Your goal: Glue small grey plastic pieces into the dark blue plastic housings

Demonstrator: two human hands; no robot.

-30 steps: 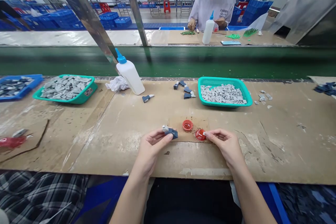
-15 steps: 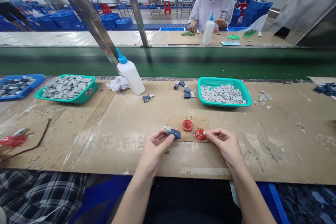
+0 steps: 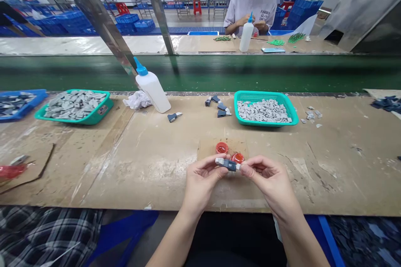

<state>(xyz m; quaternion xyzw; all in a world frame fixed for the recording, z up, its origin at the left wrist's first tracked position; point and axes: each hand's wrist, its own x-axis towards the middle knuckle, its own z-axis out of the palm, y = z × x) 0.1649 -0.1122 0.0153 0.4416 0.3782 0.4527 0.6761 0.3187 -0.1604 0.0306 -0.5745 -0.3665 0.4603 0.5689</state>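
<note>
My left hand (image 3: 205, 177) pinches a dark blue-grey plastic part (image 3: 231, 164) with a light grey end piece, held just above the table. Between the fingertips of my right hand (image 3: 266, 175) is a small light grey piece (image 3: 238, 167), touching the right end of the dark part. Behind my fingers stand two small red caps of glossy liquid: one red cap (image 3: 222, 147) to the left, the other red cap (image 3: 238, 157) partly hidden. Both rest on a cardboard piece (image 3: 205, 145).
Beyond my hands are a green basket (image 3: 266, 123) of grey pieces, several dark parts (image 3: 222, 112) and a white squeeze bottle (image 3: 154, 91). Another green basket (image 3: 90, 118) and a blue tray (image 3: 39, 99) stand left. A co-worker (image 3: 250, 12) sits across the green conveyor (image 3: 200, 71).
My left hand has moved right with the dark part. My right hand has lifted the small grey piece from the right red cap and brought it against the dark part's end.
</note>
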